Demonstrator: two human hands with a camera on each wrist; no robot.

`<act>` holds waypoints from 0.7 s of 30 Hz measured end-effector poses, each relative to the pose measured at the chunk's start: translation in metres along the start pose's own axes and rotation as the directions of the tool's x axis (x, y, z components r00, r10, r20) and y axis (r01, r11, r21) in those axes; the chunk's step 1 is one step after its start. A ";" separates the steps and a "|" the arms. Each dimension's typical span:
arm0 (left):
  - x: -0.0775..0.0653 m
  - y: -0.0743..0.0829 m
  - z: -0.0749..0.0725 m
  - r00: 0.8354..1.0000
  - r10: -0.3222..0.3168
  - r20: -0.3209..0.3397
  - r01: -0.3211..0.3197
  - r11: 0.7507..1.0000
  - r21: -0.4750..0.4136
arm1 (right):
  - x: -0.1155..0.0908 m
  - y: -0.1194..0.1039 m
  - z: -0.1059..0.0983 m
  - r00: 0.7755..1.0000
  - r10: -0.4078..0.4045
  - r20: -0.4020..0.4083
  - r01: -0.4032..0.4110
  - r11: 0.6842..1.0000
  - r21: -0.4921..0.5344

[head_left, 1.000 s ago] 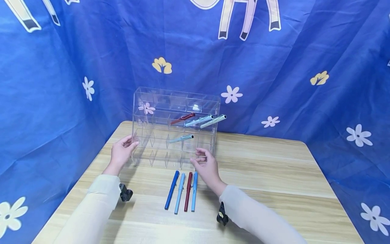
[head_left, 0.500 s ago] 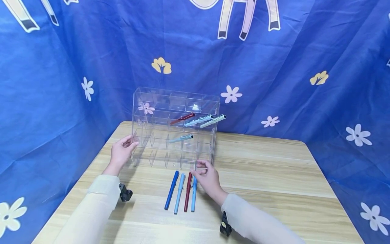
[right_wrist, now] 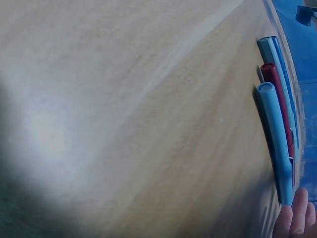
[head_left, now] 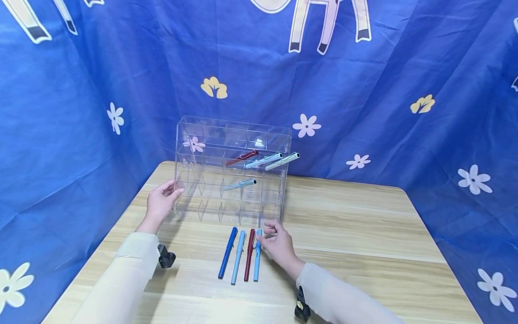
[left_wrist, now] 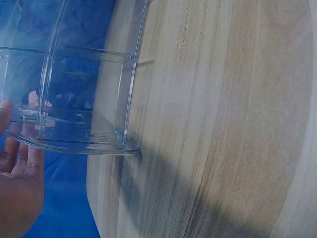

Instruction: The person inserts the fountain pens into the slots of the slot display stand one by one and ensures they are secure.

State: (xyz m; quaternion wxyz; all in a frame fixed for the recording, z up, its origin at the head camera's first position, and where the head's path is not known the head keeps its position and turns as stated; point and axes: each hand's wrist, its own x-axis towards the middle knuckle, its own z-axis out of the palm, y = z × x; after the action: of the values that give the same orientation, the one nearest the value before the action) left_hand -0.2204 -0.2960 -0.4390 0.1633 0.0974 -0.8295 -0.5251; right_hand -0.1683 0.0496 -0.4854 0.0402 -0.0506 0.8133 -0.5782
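Note:
My left hand (head_left: 160,204) grips the left side panel of a clear acrylic rack (head_left: 230,145), thumb and fingers on either side of its edge. In front of the rack lie a dark blue pen (head_left: 228,253), a light blue pen (head_left: 238,258), a dark red pen (head_left: 249,255) and a sky blue pen (head_left: 257,261), side by side. My right hand (head_left: 280,246) is at the rack end of the sky blue pen, thumb and fingers spread apart. The right wrist view shows fingertips (right_wrist: 283,218) right beside that pen's end.
In the rack's upper row rest another dark red pen (head_left: 243,157), a pale blue pen (head_left: 265,160) and a pale green pen (head_left: 283,161). A teal pen (head_left: 243,183) sits lower. Behind the wooden table (head_left: 356,225) hangs a blue patterned cloth (head_left: 251,81).
My right hand has come down from the rack's lower right front toward me, to the end of the sky blue pen. The left hand, rack and pens have stayed in place.

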 end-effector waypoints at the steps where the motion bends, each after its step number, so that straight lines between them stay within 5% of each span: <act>1: 0.000 0.000 0.000 1.000 -0.001 0.001 0.001 1.000 -0.003 | -0.001 0.001 0.000 1.000 0.006 0.000 -0.006 1.000 -0.007; 21: 0.000 -0.001 0.000 1.000 0.008 0.004 -0.008 1.000 -0.002 | -0.003 0.009 0.001 0.995 0.073 0.075 -0.055 0.974 -0.221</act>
State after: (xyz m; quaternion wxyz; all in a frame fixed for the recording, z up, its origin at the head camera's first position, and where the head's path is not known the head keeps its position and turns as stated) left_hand -0.2203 -0.2960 -0.4397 0.1639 0.0927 -0.8297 -0.5255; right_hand -0.1651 0.0521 -0.4943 0.0864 -0.0523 0.8709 -0.4809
